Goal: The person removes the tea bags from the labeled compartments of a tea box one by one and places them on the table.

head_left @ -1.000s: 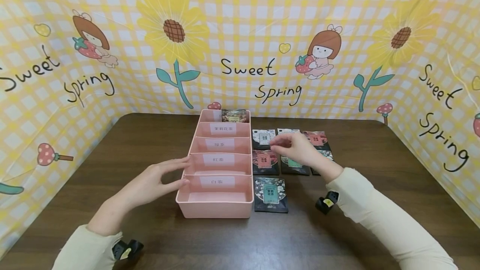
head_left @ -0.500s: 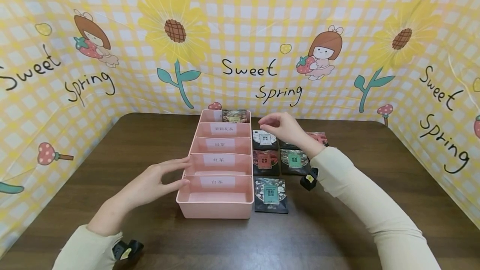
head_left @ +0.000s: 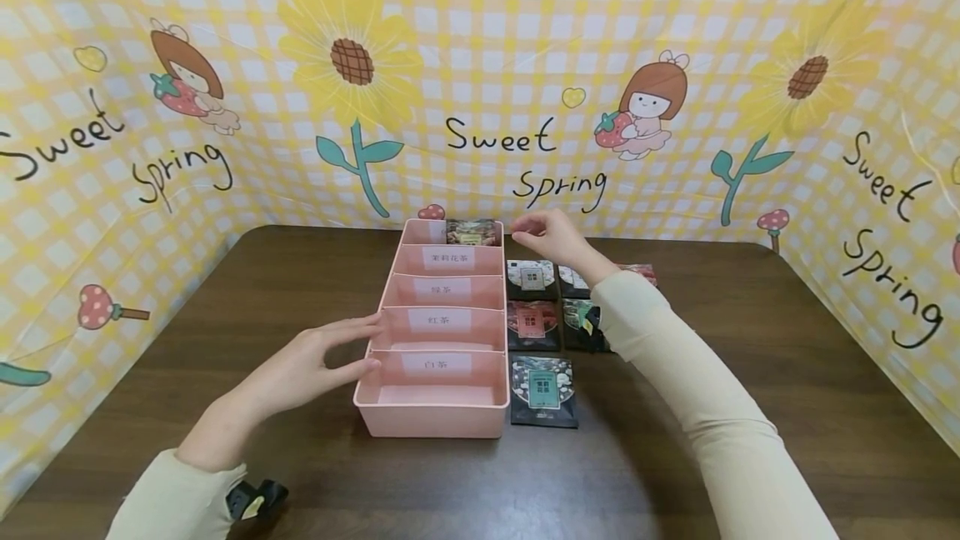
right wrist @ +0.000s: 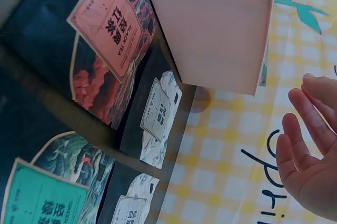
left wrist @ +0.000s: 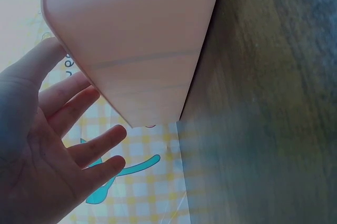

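A pink divided box with paper labels stands on the table. One tea sachet stands upright in its farthest compartment. My left hand touches the box's left rim with thumb and fingers extended; the left wrist view shows the other fingers spread beside the wall. Off the far right corner of the box, my right hand hovers with loosely bent fingers. The right wrist view shows nothing in that hand. Below it lie a white-patterned tea sachet and a red black tea sachet.
Nearer me, a teal-labelled sachet lies right of the box. My right sleeve partly covers a green tea sachet and a red sachet. A yellow checked cloth rises behind the table.
My right hand has moved away from me and left, from over the sachets to beside the box's far corner. My left hand has stayed at the rim.
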A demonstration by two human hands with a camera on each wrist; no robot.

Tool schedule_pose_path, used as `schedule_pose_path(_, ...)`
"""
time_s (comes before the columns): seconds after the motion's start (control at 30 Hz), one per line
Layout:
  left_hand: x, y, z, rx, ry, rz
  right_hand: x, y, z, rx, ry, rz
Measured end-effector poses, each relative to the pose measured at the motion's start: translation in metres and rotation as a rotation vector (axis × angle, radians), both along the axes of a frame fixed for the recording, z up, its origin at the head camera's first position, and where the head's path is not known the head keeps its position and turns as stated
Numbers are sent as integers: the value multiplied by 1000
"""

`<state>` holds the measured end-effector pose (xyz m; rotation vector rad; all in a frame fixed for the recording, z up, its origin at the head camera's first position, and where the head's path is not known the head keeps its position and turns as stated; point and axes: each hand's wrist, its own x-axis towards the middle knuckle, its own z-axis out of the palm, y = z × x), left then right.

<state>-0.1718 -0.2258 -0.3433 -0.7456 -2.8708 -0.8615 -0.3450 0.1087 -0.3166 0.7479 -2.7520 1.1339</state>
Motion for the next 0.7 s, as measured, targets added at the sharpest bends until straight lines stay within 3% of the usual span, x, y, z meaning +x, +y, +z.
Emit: schedule_pose_path(0.7,0,-1,0,6,-14,0,-25,-23,-2,47,-120,-28)
